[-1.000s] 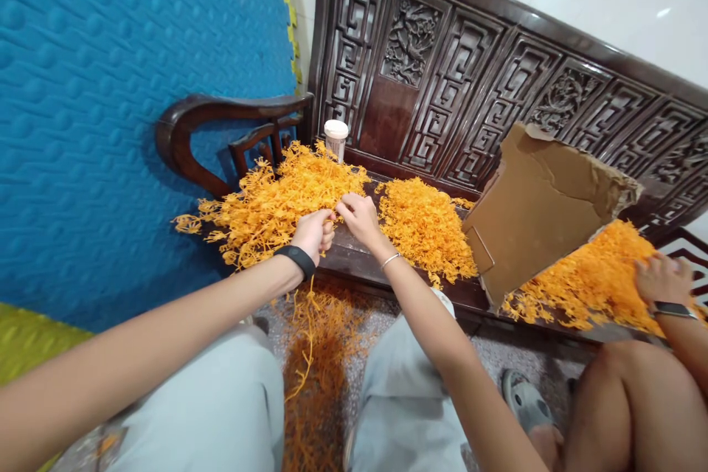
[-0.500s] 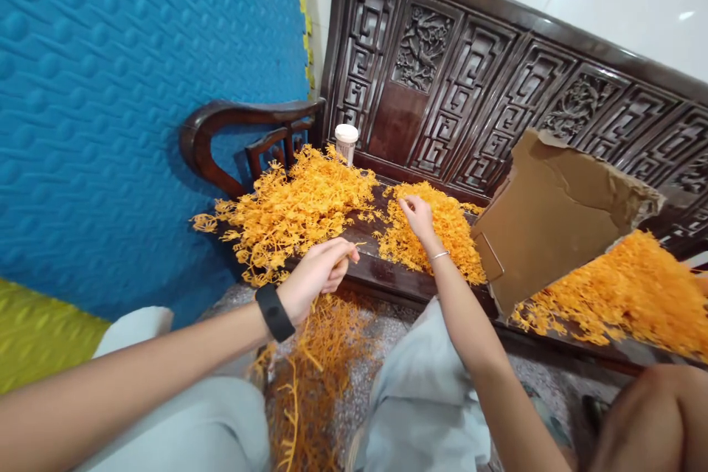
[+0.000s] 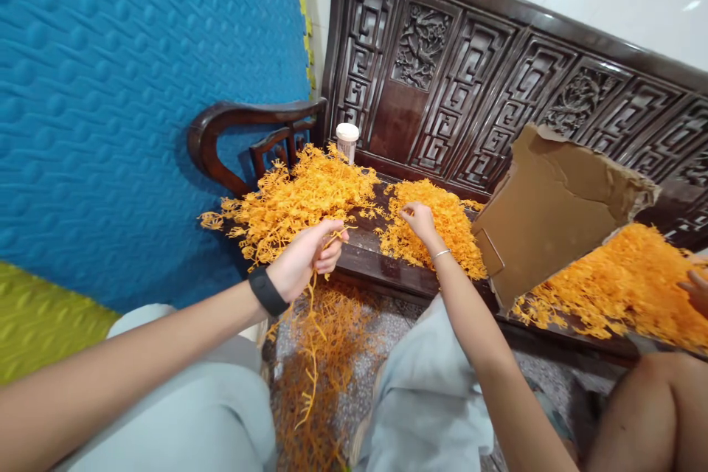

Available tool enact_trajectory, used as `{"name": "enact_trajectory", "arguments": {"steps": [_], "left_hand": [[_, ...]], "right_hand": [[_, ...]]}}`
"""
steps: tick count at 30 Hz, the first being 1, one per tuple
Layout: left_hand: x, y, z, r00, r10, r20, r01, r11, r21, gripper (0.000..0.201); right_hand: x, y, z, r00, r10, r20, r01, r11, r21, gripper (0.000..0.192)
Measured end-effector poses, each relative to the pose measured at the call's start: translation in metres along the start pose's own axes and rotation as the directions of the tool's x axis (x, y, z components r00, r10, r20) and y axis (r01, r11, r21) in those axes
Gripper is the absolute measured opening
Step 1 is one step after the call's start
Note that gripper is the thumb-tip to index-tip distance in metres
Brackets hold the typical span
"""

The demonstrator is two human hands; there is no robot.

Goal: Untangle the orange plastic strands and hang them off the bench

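My left hand, a black band on its wrist, is closed on an orange branching strand. One end of the strand sticks out past the fingertips, and the rest hangs toward the floor. Over the middle pile of small orange pieces, my right hand holds thumb and fingers together in a pinch. Whatever may be between those fingertips is too small to make out. To the left lies a looser heap of orange branching pieces, just beyond my left hand.
The piles lie on a dark carved wooden bench. A white-lidded container stands by its backrest. A cardboard sheet leans between the middle pile and a bigger orange pile. Another person's hand reaches in there. Orange strands litter the floor.
My left hand has risen slightly and moved left, and the strand now hangs visibly below it. My right hand has barely moved. Another person's hand has appeared at the right edge.
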State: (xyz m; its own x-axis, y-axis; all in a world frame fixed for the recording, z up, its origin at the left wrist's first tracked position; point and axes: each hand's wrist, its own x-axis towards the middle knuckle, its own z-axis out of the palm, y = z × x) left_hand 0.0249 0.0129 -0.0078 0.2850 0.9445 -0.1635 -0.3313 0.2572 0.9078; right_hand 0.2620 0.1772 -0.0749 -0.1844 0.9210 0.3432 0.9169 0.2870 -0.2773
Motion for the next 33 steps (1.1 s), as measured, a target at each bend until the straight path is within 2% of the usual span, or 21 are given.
{"name": "enact_trajectory", "arguments": {"steps": [5,8,11,13,15,17,18,20,22,23,24,26,28,30,33], "left_hand": [[-0.001,0.001,-0.003,0.996,0.093,-0.006,-0.093,0.996,-0.006,0.014],[-0.001,0.0,-0.004,0.988,0.143,-0.061,-0.139,0.988,0.062,0.004],[0.001,-0.001,-0.005,0.98,0.167,-0.11,-0.156,0.983,0.1,0.005],[0.002,-0.001,-0.004,0.984,0.15,-0.094,-0.144,0.987,0.067,0.004],[0.002,0.0,-0.003,0.991,0.125,-0.043,-0.124,0.992,0.023,0.004],[0.003,0.001,-0.001,0.994,0.108,0.006,-0.108,0.994,-0.006,0.006],[0.003,0.001,0.0,0.994,0.107,0.02,-0.106,0.994,-0.014,0.008],[0.003,0.002,0.002,0.992,0.122,0.017,-0.122,0.992,-0.023,0.01],[0.003,0.003,0.004,0.991,0.135,-0.011,-0.136,0.991,-0.021,0.012],[0.003,0.003,0.004,0.991,0.133,-0.024,-0.133,0.991,-0.014,0.013],[0.003,0.003,0.005,0.992,0.122,-0.032,-0.122,0.993,-0.003,0.014],[0.002,0.002,0.008,0.995,0.096,-0.036,-0.095,0.995,0.018,0.015],[0.002,0.001,0.009,0.995,0.086,-0.049,-0.085,0.996,0.028,0.015],[0.005,0.001,0.009,0.987,0.122,-0.102,-0.12,0.993,0.022,0.015],[0.011,0.002,0.004,0.959,0.21,-0.191,-0.21,0.978,0.024,0.02]], "right_hand": [[-0.003,0.0,0.001,0.999,0.027,0.018,-0.028,0.999,0.039,0.018],[-0.007,-0.004,0.001,1.0,0.017,0.014,-0.019,0.996,0.091,0.019],[-0.011,-0.011,0.001,1.0,0.004,0.022,-0.007,0.985,0.171,0.018],[-0.016,-0.019,0.002,0.998,-0.029,0.061,0.012,0.966,0.259,0.018],[-0.022,-0.03,0.001,0.981,-0.114,0.16,0.046,0.925,0.376,0.018],[-0.032,-0.044,0.0,0.911,-0.257,0.322,0.068,0.865,0.497,0.025],[-0.037,-0.052,-0.001,0.848,-0.332,0.413,0.062,0.836,0.546,0.033],[-0.05,-0.07,-0.003,0.678,-0.46,0.573,0.023,0.792,0.61,0.049],[-0.064,-0.09,-0.003,0.53,-0.541,0.653,-0.02,0.762,0.648,0.06],[-0.071,-0.1,-0.003,0.483,-0.573,0.662,-0.029,0.746,0.666,0.062],[-0.078,-0.109,-0.001,0.457,-0.601,0.656,-0.026,0.727,0.686,0.062],[-0.092,-0.127,0.002,0.464,-0.64,0.612,0.015,0.697,0.717,0.051],[-0.101,-0.14,0.005,0.515,-0.655,0.553,0.096,0.685,0.722,0.032],[-0.105,-0.148,0.006,0.576,-0.649,0.498,0.136,0.677,0.724,0.024],[-0.1,-0.148,0.002,0.656,-0.611,0.443,0.028,0.607,0.794,0.024]]}}
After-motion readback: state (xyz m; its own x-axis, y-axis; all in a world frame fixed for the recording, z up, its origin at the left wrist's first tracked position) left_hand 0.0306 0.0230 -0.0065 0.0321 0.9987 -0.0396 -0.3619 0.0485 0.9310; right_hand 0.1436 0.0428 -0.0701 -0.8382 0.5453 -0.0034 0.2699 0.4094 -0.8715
